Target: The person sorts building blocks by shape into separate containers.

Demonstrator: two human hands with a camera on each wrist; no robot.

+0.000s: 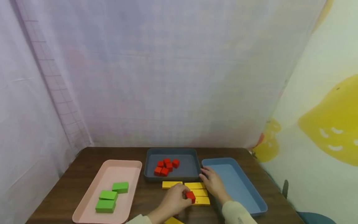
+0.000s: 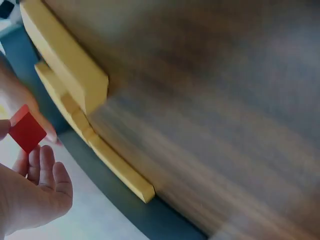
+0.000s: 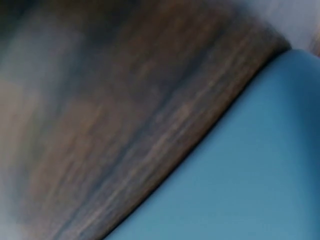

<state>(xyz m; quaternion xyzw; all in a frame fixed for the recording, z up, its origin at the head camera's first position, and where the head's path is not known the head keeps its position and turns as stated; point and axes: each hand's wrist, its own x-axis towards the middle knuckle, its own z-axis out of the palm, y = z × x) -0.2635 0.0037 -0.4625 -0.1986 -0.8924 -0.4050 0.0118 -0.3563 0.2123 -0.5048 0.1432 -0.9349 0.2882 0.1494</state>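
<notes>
My left hand [image 1: 174, 199] pinches a red cube [image 1: 191, 197] between thumb and fingers, above the table's middle. In the left wrist view the same cube [image 2: 28, 132] sits at the fingertips, with the other fingers loosely bent. Below and beside it lie several flat yellow blocks [image 1: 199, 193]. My right hand [image 1: 213, 183] hovers over the near-left side of the blue tray [image 1: 237, 183], its fingers relaxed and spread, holding nothing visible. Its fingertips are close to the dark grey tray [image 1: 172, 179], where several red cubes [image 1: 168, 166] lie. The right wrist view does not show the hand.
At the left stands a pink tray [image 1: 120, 174] holding green blocks [image 1: 105, 206]. Another yellow block [image 1: 173, 221] lies at the near edge of the head view. A curtain [image 1: 179, 77] hangs behind the brown wooden table [image 1: 72, 183].
</notes>
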